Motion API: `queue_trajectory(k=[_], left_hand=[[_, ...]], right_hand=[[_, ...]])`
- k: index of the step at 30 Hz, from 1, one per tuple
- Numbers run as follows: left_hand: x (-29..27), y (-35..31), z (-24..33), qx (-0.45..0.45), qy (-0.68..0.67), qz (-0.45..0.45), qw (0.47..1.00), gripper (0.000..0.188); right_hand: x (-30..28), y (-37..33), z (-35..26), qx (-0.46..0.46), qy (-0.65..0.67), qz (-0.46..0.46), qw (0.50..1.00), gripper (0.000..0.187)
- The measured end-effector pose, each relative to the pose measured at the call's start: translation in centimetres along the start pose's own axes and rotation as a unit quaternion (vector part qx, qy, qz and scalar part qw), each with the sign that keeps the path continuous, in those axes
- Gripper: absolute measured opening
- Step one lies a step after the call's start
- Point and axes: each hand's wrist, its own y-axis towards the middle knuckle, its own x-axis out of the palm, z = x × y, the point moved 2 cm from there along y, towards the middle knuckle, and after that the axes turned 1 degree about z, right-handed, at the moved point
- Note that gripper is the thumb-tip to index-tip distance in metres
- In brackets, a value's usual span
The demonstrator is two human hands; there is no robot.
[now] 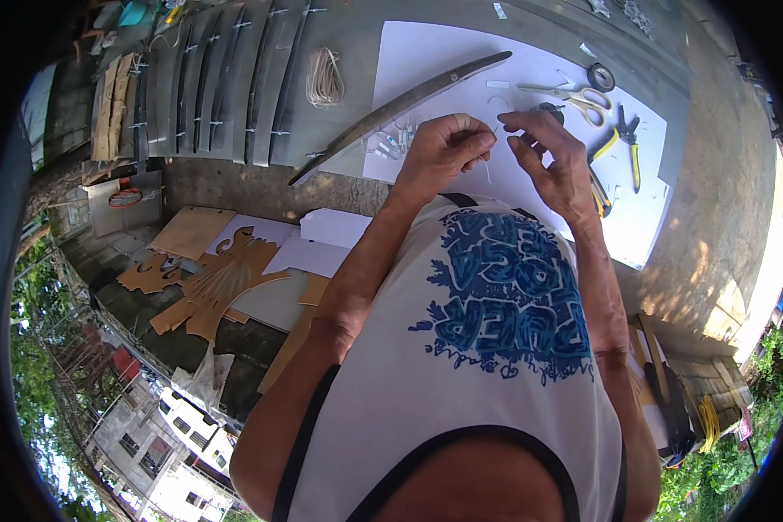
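My left hand [448, 150] is closed in a pinch, and a thin pale strand [488, 172], wire or string, hangs from its fingertips. Close by on the right, my right hand [552, 161] has its thumb and fingers apart, the index finger reaching toward the left fingertips. Both hands are above a white sheet [426, 52] on the table. A long, dark curved strip [400, 109] lies across the sheet's left part. Small clear and white pieces [393, 141] lie beside my left hand. Scissors [574, 96] and yellow-black pliers [631, 148] lie right of my right hand.
A roll of black tape [600, 77] sits at the sheet's upper right. Left of the sheet are a coil of pale cord [325, 78] and several dark curved strips [235, 83] in a row. Brown cut-out pieces [226, 283] lie lower, at the left.
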Motion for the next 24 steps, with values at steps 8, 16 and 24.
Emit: queue_trajectory(k=[8, 16, 24], left_hand=[[0.2, 0.0, 0.8, -0.036, 0.049, -0.023, 0.998, 0.018], [0.4, 0.0, 1.0, -0.034, 0.063, -0.024, 0.997, 0.020], [0.6, 0.2, 1.1, -0.013, 0.103, -0.023, 0.994, 0.017]], right_hand=[[0.0, 0.0, 0.5, -0.062, -0.076, -0.045, 0.994, 0.013], [0.0, -0.2, 0.4, -0.095, -0.086, -0.023, 0.991, 0.014], [0.0, -0.4, 0.4, -0.075, -0.089, -0.016, 0.993, 0.018]])
